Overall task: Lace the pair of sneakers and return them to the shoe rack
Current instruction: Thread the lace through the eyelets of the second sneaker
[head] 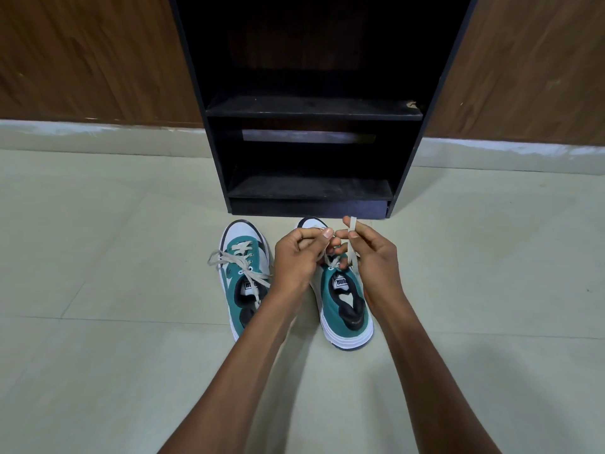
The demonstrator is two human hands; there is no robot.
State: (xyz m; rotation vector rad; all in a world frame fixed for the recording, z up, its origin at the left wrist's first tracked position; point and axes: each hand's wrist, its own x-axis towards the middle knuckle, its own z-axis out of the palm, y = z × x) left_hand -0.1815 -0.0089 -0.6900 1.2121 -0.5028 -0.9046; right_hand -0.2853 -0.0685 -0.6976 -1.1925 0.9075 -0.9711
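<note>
Two teal and white sneakers stand side by side on the floor, toes toward the black shoe rack (311, 108). The left sneaker (244, 273) has its white lace threaded through the eyelets, with loose ends lying across it. Both hands work above the right sneaker (343, 303). My left hand (299, 253) pinches one end of that shoe's lace near the toe. My right hand (373, 253) pinches the other lace end (351, 244), which sticks up past my fingers. The front eyelets of the right sneaker are hidden behind my hands.
The rack stands against a brown wood-panelled wall (91, 60), with dark shelves at two heights and nothing visible on them. Pale floor tiles (114, 224) spread to both sides of the shoes and toward me.
</note>
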